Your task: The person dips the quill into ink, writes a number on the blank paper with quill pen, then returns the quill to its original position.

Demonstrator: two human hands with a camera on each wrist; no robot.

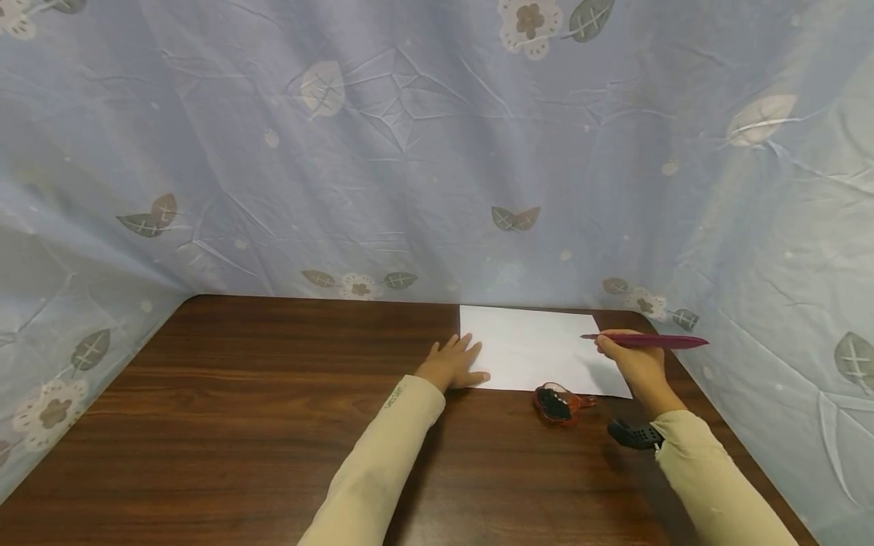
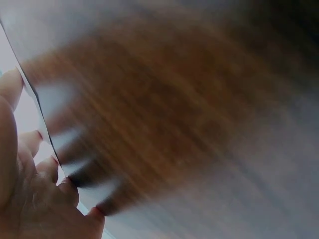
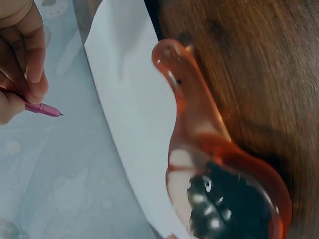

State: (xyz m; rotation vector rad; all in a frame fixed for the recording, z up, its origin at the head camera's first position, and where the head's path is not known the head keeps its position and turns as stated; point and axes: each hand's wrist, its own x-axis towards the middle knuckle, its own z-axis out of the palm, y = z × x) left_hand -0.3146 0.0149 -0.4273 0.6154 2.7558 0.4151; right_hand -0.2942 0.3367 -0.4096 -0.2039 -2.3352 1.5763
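A white sheet of paper point(image 1: 532, 349) lies near the table's back right. My left hand point(image 1: 454, 364) rests on its left edge with the fingers spread; the left wrist view shows the fingertips point(image 2: 94, 211) along that edge. Above the paper's right side my right hand point(image 1: 638, 368) pinches a magenta pen point(image 1: 662, 341) with a long, wide, tapering end. The pen's thin tip points left in the head view and looks apart from the paper. A translucent red-orange object point(image 3: 199, 114) with a handle and a rounded, dark-and-pale end lies at the paper's front edge.
The dark brown wooden table point(image 1: 239, 409) stretches to the left and front. A pale blue flowered curtain point(image 1: 410, 152) encloses its back and sides, close to the paper's far edge. A black device point(image 1: 635, 434) sits at the right wrist.
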